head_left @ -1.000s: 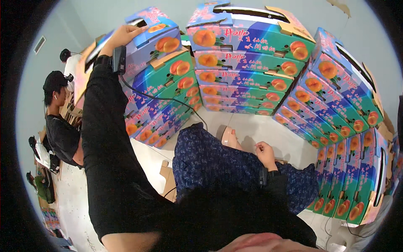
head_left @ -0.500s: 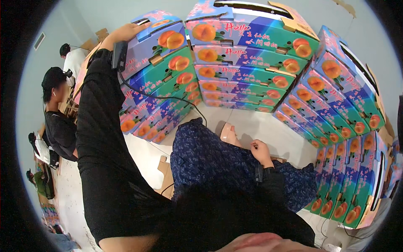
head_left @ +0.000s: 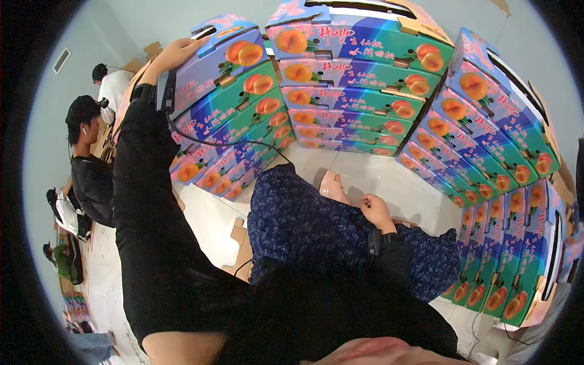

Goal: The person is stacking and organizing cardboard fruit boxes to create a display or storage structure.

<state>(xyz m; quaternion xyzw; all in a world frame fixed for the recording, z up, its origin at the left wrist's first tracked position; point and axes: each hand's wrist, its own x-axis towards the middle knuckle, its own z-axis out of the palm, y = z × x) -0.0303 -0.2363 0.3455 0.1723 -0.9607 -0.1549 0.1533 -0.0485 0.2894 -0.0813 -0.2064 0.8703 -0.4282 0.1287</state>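
My left hand (head_left: 176, 53) reaches up, in a black sleeve, and grips the near corner of the top box (head_left: 226, 55) of the left stack, a blue and purple carton printed with peaches. A small black device is strapped at that wrist with a cable running down. My right hand (head_left: 376, 210) hangs low over my dark blue patterned trouser leg, fingers loosely curled with nothing in them. A bare foot (head_left: 333, 185) shows on the white floor.
Stacks of the same peach-printed cartons (head_left: 359, 85) wall me in at the front and right (head_left: 511, 158). On the left, a person in black with a cap (head_left: 85, 164) and another in white (head_left: 111, 85) stand by more boxes. A flat cardboard piece (head_left: 240, 240) lies on the floor.
The view has shifted slightly downward, so the stacks sit higher in the picture. My left hand stays on the top box's corner. My right hand has drifted a little lower over my leg.
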